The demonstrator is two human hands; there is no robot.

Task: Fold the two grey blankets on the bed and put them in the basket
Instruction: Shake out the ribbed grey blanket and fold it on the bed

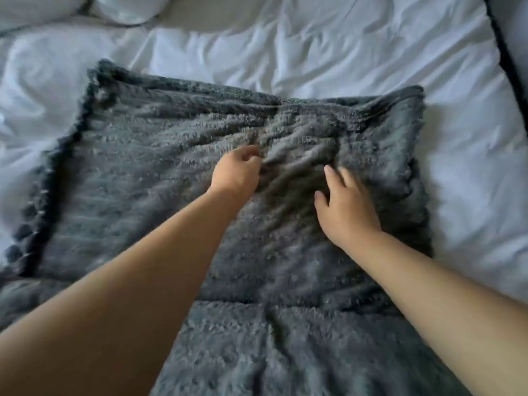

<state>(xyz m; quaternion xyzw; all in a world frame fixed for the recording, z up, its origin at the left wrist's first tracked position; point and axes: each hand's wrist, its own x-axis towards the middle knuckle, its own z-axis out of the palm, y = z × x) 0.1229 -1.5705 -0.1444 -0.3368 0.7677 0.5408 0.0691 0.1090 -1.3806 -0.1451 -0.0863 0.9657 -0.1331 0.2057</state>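
A fluffy grey blanket (160,178) lies spread on the white bed, with a darker pom-pom trim along its left edge. A ridge crosses it near me, and more grey fleece (285,352) continues below; I cannot tell whether that is a second blanket. My left hand (237,174) reaches to the blanket's middle with curled fingers pinching the fabric, and wrinkles fan out from its fingertips. My right hand (345,207) rests flat on the blanket just to the right, fingers spread. No basket is in view.
White rumpled bedding (328,52) surrounds the blanket at the back and on both sides. White pillows (125,10) lie at the far left corner. A dark-edged cushion or cover (511,52) runs along the right side.
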